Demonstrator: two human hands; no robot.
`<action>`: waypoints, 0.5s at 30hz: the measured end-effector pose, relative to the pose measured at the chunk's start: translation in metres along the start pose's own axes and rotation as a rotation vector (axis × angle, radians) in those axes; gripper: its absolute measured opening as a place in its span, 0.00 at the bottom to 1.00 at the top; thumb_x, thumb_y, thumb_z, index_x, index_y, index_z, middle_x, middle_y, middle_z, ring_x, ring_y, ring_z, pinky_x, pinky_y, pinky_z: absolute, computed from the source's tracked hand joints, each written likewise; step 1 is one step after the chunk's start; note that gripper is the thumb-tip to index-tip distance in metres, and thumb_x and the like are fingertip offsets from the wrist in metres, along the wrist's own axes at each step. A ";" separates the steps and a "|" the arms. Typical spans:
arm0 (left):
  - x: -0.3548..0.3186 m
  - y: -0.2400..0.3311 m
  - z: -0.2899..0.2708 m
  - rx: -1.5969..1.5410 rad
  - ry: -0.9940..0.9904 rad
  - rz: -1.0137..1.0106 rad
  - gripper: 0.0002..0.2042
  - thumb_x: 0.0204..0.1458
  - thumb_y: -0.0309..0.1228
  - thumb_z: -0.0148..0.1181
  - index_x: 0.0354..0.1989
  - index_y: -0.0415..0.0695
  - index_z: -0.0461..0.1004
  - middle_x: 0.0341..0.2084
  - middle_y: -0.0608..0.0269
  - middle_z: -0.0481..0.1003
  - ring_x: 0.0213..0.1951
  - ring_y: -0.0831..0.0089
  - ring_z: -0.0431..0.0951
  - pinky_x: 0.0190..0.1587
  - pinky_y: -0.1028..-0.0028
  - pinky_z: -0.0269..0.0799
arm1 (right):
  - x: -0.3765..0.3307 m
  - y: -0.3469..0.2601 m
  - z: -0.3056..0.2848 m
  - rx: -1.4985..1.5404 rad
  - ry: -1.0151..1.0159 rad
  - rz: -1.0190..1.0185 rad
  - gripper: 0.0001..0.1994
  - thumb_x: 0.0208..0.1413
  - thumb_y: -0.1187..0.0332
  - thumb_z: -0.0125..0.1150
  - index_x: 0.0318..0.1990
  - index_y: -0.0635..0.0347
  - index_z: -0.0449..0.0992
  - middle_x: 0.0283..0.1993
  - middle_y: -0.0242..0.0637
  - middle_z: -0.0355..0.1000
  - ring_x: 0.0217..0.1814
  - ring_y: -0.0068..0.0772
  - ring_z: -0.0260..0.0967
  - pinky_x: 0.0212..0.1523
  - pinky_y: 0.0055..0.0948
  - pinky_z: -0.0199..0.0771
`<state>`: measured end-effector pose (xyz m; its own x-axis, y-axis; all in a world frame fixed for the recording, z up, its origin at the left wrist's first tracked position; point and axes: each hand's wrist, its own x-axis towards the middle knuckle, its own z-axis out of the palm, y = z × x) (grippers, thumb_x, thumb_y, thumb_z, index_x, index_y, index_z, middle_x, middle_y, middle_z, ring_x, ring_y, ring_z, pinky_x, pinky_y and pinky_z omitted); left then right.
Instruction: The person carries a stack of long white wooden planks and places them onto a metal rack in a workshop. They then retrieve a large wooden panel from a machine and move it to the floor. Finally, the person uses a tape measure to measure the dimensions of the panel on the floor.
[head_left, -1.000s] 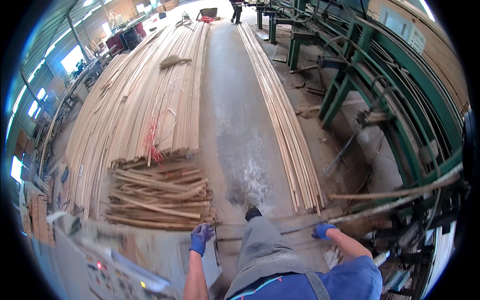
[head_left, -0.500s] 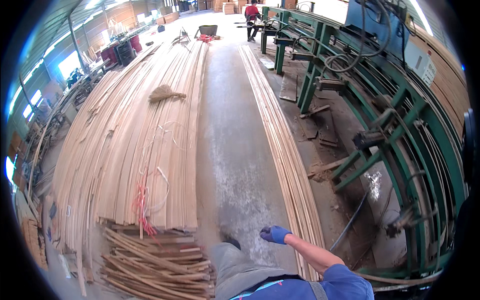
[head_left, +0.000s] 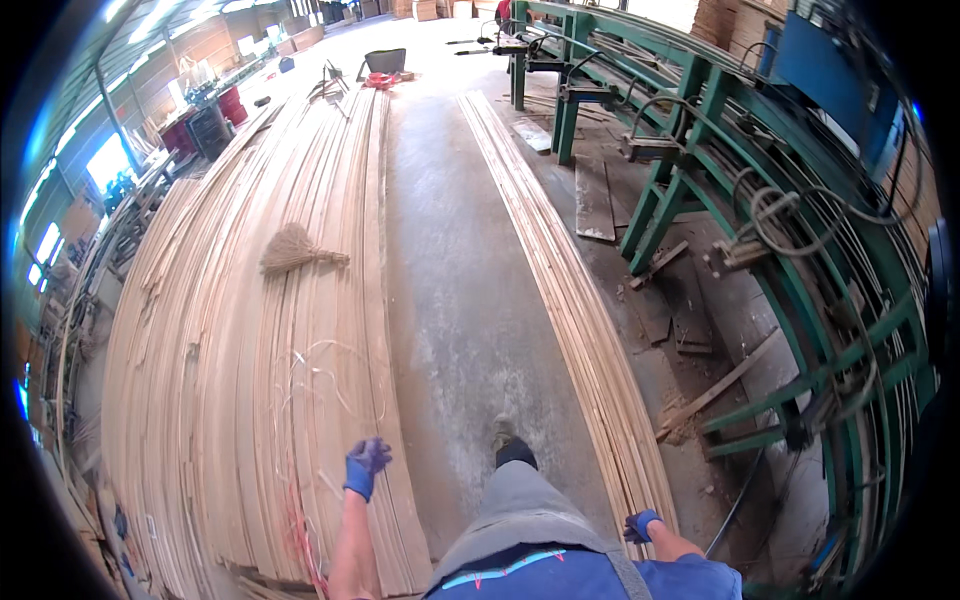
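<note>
My left hand (head_left: 367, 468), in a blue and purple glove, hangs over the right side of a wide spread of long wooden strips (head_left: 230, 350). Its fingers are loosely bent and nothing shows in them. On the other side, my right hand (head_left: 640, 526), gloved alike, is low above a narrow row of long wooden strips (head_left: 570, 310); its fingers are slightly curled and no held object shows. Loose pale strapping (head_left: 335, 375) and red strapping (head_left: 298, 525) lie on the wide spread near my left hand. A straw broom (head_left: 295, 250) rests farther up.
A concrete aisle (head_left: 440, 260) runs between the strips, my foot (head_left: 503, 432) on it. Green machine framing (head_left: 690, 150) with hoses stands along the right, scrap boards (head_left: 720, 380) beneath it. A dark cart (head_left: 385, 62) stands far ahead; red drums (head_left: 232, 105) are at far left.
I have moved forward along the aisle; the broom and strips appear nearer. My left hand has come into view, and my right hand has swung out to the right and lower.
</note>
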<state>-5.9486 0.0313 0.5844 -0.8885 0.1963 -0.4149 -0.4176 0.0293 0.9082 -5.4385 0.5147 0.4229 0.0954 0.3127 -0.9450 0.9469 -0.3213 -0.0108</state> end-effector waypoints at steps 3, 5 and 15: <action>0.101 0.044 -0.001 -0.269 0.041 -0.075 0.11 0.61 0.39 0.54 0.38 0.45 0.75 0.30 0.61 0.80 0.31 0.68 0.81 0.34 0.68 0.77 | 0.005 -0.192 0.012 0.012 -0.089 -0.139 0.12 0.61 0.62 0.49 0.43 0.57 0.76 0.40 0.41 0.80 0.32 0.36 0.80 0.33 0.39 0.78; 0.130 -0.001 -0.046 0.550 -0.014 -0.092 0.12 0.58 0.42 0.54 0.35 0.47 0.77 0.30 0.59 0.80 0.33 0.65 0.79 0.35 0.64 0.76 | -0.050 -0.344 0.044 -0.016 -0.191 -0.271 0.12 0.61 0.61 0.50 0.42 0.59 0.76 0.39 0.42 0.80 0.33 0.35 0.79 0.32 0.34 0.76; 0.375 0.055 0.044 0.080 0.121 -0.841 0.15 0.60 0.44 0.45 0.47 0.57 0.75 0.50 0.62 0.76 0.51 0.61 0.76 0.53 0.55 0.71 | -0.180 -0.927 0.057 0.090 -0.240 -0.774 0.15 0.62 0.60 0.53 0.49 0.59 0.75 0.39 0.40 0.79 0.37 0.35 0.79 0.35 0.33 0.78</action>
<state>-6.2961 0.1499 0.4814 -0.3053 -0.0276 -0.9519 -0.9368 0.1881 0.2950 -6.3513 0.7054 0.5839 -0.6537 0.2786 -0.7036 0.6885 -0.1670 -0.7058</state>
